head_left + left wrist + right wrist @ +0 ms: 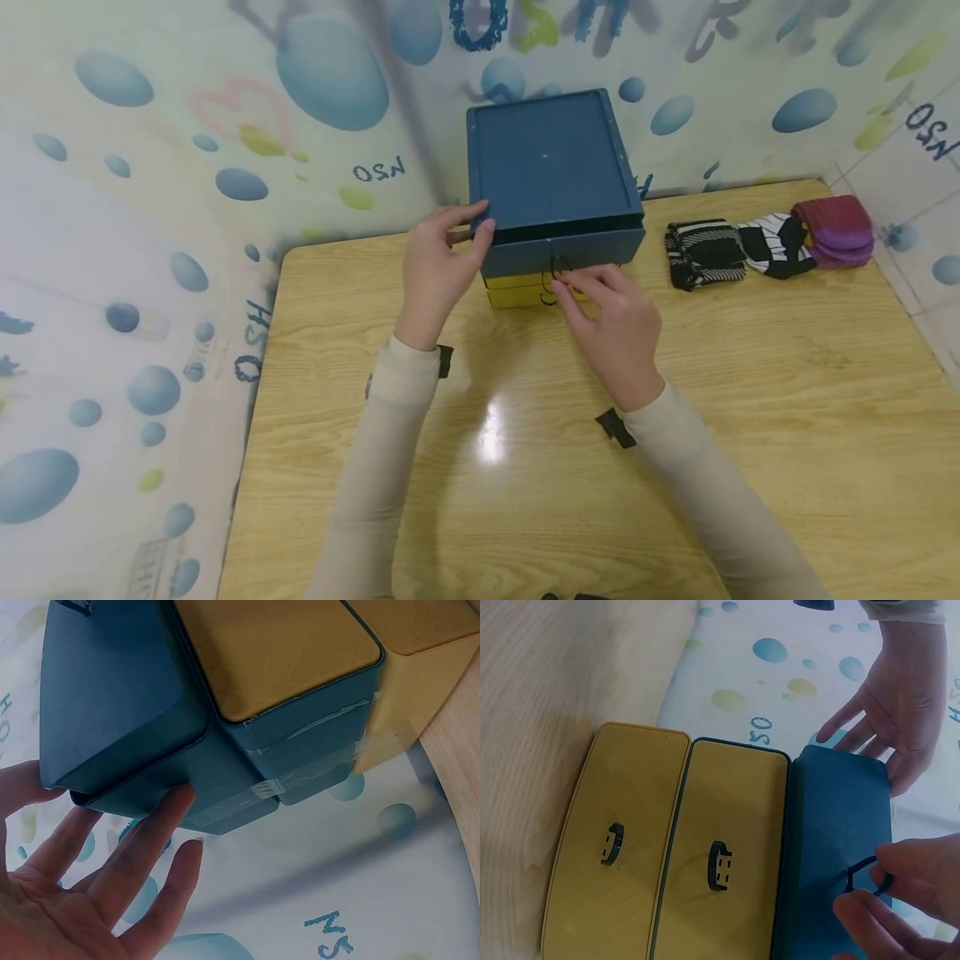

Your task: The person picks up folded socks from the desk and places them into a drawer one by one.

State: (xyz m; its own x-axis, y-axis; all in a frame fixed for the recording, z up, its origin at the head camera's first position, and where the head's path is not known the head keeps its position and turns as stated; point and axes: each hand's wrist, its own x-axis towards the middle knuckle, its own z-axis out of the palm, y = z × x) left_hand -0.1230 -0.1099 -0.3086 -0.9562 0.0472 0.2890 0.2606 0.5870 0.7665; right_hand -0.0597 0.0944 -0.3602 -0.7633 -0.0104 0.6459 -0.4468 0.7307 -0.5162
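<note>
A small drawer cabinet point(551, 158) with a blue top stands against the wall at the back of the table. Its top blue drawer point(832, 817) sits slightly forward, with a dark gap under the lid in the head view. My right hand point(618, 325) pinches the black loop handle point(861, 863) on that drawer's front. At the cabinet's left front corner, my left hand point(442, 271) rests its spread fingers against the blue side, thumb near the drawer's edge. Below, two yellow drawers point(739, 787) are closed, each with a black handle.
Several folded cloth pieces lie to the cabinet's right: a black-and-white bundle point(705, 252), a striped one point(776, 246) and a maroon and purple one point(834, 229). The wooden table point(525, 500) meets a patterned wall point(187, 208) at the back and left.
</note>
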